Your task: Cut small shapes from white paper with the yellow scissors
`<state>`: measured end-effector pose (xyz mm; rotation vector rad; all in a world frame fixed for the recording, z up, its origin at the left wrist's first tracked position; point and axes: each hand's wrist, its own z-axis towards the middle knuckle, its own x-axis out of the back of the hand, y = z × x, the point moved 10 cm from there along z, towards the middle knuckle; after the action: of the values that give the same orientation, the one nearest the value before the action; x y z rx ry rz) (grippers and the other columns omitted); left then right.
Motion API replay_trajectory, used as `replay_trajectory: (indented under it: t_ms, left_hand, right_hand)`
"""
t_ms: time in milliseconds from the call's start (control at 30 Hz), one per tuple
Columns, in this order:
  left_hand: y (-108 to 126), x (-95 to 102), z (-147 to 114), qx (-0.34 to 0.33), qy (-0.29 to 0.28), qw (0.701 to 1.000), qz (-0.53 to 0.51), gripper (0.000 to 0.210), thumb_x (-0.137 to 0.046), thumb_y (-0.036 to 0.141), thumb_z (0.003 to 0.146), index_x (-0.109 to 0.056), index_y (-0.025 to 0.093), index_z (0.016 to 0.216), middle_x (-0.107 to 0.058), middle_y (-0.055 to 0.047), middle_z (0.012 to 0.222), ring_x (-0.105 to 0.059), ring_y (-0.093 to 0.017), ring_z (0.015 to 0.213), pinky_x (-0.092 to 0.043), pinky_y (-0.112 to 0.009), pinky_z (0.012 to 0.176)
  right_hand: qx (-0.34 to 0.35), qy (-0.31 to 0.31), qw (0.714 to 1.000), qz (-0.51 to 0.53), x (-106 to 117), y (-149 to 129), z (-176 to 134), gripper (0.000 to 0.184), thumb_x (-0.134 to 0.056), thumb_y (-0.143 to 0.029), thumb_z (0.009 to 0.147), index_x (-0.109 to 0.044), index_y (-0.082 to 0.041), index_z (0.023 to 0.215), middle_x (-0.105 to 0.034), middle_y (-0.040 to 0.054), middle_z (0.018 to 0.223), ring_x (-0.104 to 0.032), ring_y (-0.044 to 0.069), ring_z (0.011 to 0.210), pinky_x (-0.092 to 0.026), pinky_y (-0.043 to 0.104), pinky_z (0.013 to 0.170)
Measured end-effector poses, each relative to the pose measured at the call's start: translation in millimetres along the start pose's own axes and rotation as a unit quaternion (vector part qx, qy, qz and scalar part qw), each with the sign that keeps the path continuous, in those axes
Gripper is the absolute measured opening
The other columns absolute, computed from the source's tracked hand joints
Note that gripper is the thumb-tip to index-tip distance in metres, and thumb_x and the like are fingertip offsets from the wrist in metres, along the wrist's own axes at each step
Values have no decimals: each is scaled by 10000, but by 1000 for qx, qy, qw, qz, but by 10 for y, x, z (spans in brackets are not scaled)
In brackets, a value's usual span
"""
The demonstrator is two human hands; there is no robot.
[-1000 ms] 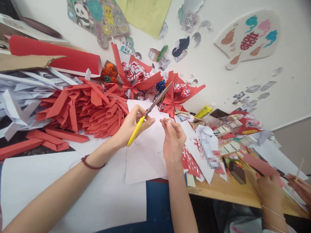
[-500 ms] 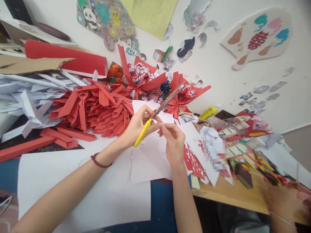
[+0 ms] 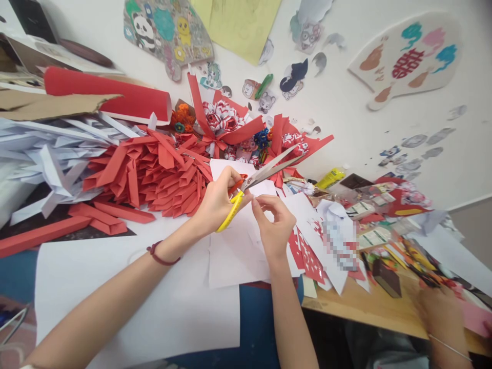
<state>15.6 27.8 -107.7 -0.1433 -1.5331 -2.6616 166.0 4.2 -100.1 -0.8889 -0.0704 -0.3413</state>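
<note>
In the middle of the head view my left hand (image 3: 219, 202) is closed round the yellow and orange handles of a pair of scissors (image 3: 265, 171). The blades point up and to the right, a little apart. Just right of it my right hand (image 3: 274, 220) has thumb and forefinger pinched together near the left fingertips; anything between them is too small to make out. Both hands are above white paper sheets (image 3: 230, 259). Beyond my left hand lies a heap of folded red paper strips (image 3: 154, 169).
Folded white strips (image 3: 57, 174) and a red roll (image 3: 107, 97) lie at left. Red-wrapped paper bouquets (image 3: 226, 120) stand at the wall. Red patterned cards (image 3: 307, 253) and craft supplies crowd the right. Another person's hand (image 3: 442, 307) is at lower right.
The scissor blades have opened from nearly closed and swung slightly right. My right hand keeps its pinch, its fingers a little more arched. The other person's hand has shifted at lower right.
</note>
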Motion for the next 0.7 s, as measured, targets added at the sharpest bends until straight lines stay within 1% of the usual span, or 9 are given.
replay_trajectory:
  t_ms: [167, 300, 433, 567, 633, 700]
  left_hand:
    - [37, -5, -7, -7, -9, 1000, -2, 324, -691, 312, 784, -400, 210, 884, -633, 7, 817, -513, -92, 630, -378, -229, 600]
    - [34, -42, -10, -5, -29, 1000, 3, 328, -689, 338, 793, -409, 205, 902, -650, -12, 842, -543, -104, 663, -397, -233, 618]
    - [23, -61, -8, -10, -34, 999, 30, 325, -689, 335, 791, -413, 203, 901, -641, -7, 829, -554, -115, 685, -397, -235, 618]
    - [14, -49, -5, -17, -20, 998, 58, 320, -691, 299, 778, -406, 208, 891, -612, 10, 803, -557, -121, 688, -399, -240, 623]
    - [0, -44, -4, -14, -17, 998, 67, 317, -686, 284, 775, -402, 213, 894, -609, 15, 797, -557, -121, 683, -404, -243, 629]
    - [-22, -30, 1, -5, -10, 998, 65, 310, -679, 287, 777, -400, 215, 891, -614, 15, 800, -559, -118, 676, -409, -244, 631]
  right_hand:
    - [-82, -11, 996, 39, 22, 205, 20, 173, -658, -344, 835, -708, -183, 874, -698, 31, 864, -620, 138, 723, -510, 276, 671]
    - [-102, -26, 993, 58, -6, 261, 24, 197, -676, -370, 820, -714, -184, 872, -704, 33, 863, -626, 139, 724, -513, 280, 686]
    - [-94, -28, 994, 48, -1, 247, 25, 184, -691, -356, 804, -700, -173, 818, -686, 24, 792, -623, 140, 714, -508, 274, 680]
    - [-52, -25, 998, -17, 29, 145, 35, 148, -664, -316, 823, -695, -172, 805, -686, 26, 800, -619, 138, 726, -506, 263, 678]
    - [-28, -13, 999, -39, 51, 96, 44, 138, -658, -304, 827, -695, -174, 796, -685, 26, 800, -617, 136, 730, -506, 261, 684]
    - [-28, 1, 999, -30, 73, 105, 54, 145, -658, -309, 830, -696, -174, 796, -684, 27, 798, -621, 138, 734, -511, 262, 689]
